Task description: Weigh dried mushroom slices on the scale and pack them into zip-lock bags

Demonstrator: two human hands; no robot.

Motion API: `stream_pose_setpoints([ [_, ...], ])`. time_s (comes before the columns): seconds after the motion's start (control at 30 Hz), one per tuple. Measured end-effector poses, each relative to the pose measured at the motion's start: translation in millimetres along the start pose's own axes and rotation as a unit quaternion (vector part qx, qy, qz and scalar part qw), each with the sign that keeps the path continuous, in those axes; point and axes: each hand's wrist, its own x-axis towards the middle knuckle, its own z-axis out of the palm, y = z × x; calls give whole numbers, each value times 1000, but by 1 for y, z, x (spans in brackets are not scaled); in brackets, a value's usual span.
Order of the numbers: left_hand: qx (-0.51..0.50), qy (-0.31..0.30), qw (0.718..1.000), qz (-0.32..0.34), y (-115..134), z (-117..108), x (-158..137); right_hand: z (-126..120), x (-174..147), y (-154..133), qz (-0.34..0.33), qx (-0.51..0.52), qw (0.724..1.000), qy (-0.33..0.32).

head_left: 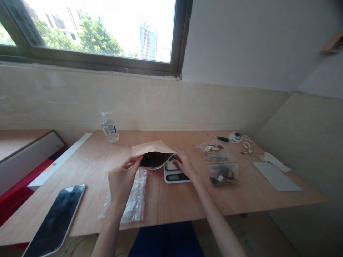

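Note:
A brown paper pouch (153,146) with a dark lining is held up, its mouth spread wide toward me. My left hand (125,175) pinches the left corner of the mouth. At the right corner, the fingers of my right hand (185,165) close on the pouch's edge. Partly under the pouch and my right hand stands a small white digital scale (177,177), its display facing me. Clear zip bags (135,200) lie flat on the table beside my left forearm. What is inside the pouch is too dark to make out.
Right of the scale lie zip bags with small dark items (223,171), a green-handled screwdriver (223,139), a white dome camera (235,137) and a white sheet (277,176). A water bottle (109,128) stands at the back left; a tablet (57,217) lies front left.

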Motion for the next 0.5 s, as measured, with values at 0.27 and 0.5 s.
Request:
stream_pose_setpoints([
  [0.27,-1,-5,1000,-16,-2,4,-5,-24,-37,-77,-66,27,977,201],
  [0.5,0,-12,1000,-12,-8,10,-18,-1,-22,-135,-115,3,989,-93],
])
